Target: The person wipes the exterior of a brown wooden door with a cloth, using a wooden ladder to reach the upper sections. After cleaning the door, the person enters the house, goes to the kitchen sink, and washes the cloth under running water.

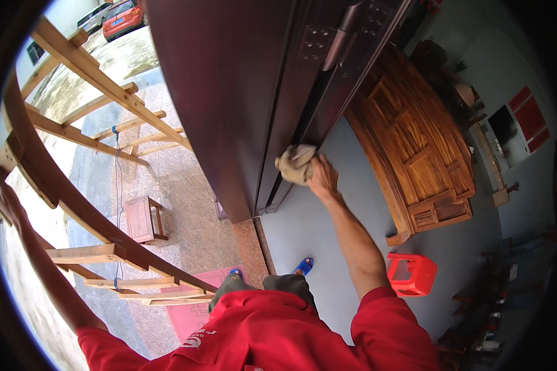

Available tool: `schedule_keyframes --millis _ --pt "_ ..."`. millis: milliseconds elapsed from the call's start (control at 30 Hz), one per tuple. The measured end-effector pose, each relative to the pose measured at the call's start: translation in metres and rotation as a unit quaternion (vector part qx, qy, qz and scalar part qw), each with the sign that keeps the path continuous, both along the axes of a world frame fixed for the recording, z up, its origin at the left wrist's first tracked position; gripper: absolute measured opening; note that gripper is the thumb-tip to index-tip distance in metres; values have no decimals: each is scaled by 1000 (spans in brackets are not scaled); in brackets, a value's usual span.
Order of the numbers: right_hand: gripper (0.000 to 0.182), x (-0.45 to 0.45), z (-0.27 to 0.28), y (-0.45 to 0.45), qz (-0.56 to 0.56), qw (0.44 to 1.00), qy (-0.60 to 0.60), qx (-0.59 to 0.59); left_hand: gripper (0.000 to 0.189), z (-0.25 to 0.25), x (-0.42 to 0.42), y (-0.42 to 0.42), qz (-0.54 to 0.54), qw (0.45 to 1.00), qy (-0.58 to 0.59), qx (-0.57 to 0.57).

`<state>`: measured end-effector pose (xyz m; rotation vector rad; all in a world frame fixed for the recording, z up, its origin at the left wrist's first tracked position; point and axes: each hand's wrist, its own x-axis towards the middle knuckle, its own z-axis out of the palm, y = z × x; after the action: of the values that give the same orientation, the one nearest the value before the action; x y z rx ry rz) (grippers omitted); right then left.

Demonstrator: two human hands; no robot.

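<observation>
My right hand (323,177) grips a beige cloth (297,163), pressed on the edge of a dark brown door and its frame (271,153), below a metal hinge (341,39). At the far left, my left hand (7,199) reaches out to a wooden ladder-like frame (9,155); its fingers lie at the wood near the picture's rim, and whether they close round it is hard to see. The left arm stretches past several pale wooden rungs (86,253).
A small wooden stool (139,218) stands outside on the speckled paving, by a wooden rack (106,99) with a hanging cord. Indoors are a large carved wooden desk (417,157) and a red plastic stool (429,273). A pink mat (185,320) lies by the threshold (250,246).
</observation>
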<state>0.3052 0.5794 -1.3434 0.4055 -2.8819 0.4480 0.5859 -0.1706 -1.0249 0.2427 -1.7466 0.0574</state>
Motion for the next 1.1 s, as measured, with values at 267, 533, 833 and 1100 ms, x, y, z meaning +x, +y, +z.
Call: schedule_keyframes --millis 267,533,833,1100 --pt "46 183 -261 241 -205 904 -356 -120 24 -144 -37 379 -235 962 15 135" --pt "32 303 -260 436 -432 748 -420 -279 39 -319 -157 696 -463 610 -603 223" --pt "41 241 -289 516 -565 674 -413 -237 27 -238 -431 921 -665 566 -402 276" --pt "61 36 -336 570 -425 761 -467 -149 31 -46 -634 910 -695 713 53 80"
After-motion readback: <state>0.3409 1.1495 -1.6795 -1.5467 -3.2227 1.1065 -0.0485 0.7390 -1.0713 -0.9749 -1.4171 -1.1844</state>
